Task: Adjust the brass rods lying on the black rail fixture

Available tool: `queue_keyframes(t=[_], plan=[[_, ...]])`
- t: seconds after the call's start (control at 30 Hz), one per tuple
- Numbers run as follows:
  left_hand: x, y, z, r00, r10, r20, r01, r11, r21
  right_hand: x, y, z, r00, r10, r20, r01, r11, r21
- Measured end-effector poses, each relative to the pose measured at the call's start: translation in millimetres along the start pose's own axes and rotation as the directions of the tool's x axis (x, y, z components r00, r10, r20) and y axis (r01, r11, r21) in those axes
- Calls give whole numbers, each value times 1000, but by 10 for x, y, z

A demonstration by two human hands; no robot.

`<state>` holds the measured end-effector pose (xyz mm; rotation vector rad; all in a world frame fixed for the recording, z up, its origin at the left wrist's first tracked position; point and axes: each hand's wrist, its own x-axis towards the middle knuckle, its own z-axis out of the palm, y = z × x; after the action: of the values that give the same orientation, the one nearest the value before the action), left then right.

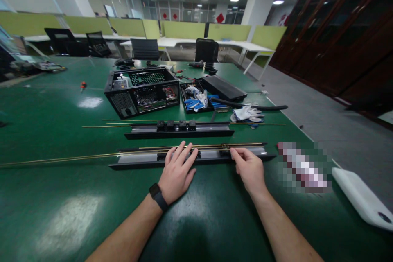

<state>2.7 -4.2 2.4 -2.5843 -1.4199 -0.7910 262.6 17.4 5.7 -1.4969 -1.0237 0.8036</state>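
My left hand (pixel 178 172), wearing a dark watch, lies with fingers spread across the nearer black-and-silver channel rail (pixel 135 166) and the long thin brass rods (pixel 61 160) that run along it. Those rods stick out far past the rail's left end. Thumb and forefinger of my right hand (pixel 250 170) are pinched together at a brass rod, beside a small dark block (pixel 225 149) in the rail. More dark blocks in the rail are partly hidden under my left hand. Just beyond lies a second channel rail (pixel 144 134) with several black blocks (pixel 170 125) and thin rods along it.
An open black computer case (pixel 141 94) stands behind the rails. Right of it are a black tray (pixel 187 104) holding gloves, a black panel (pixel 224 86) and more gloves (pixel 247 113). A blurred packet (pixel 303 168) and a white object (pixel 359 196) lie at the right.
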Motion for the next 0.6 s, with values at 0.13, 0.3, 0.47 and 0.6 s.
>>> queue_keyframes(t=[0.13,0.3,0.47,0.6], plan=[[7,-2,-5,1000,-4,-1,4,1000,-7,16,-5,44,1000,-19,-10,20,997,78],[7,-1,-4,1000,-2,-11,2,1000,-10,27,-2,65,1000,8,-16,-6,991,137],[8,-1,-10,1000,-4,-7,4,1000,-8,30,5,56,1000,-4,4,4,990,141],[14,-2,-16,1000,-5,-6,5,1000,-8,54,9,53,999,2,32,-6,992,128]])
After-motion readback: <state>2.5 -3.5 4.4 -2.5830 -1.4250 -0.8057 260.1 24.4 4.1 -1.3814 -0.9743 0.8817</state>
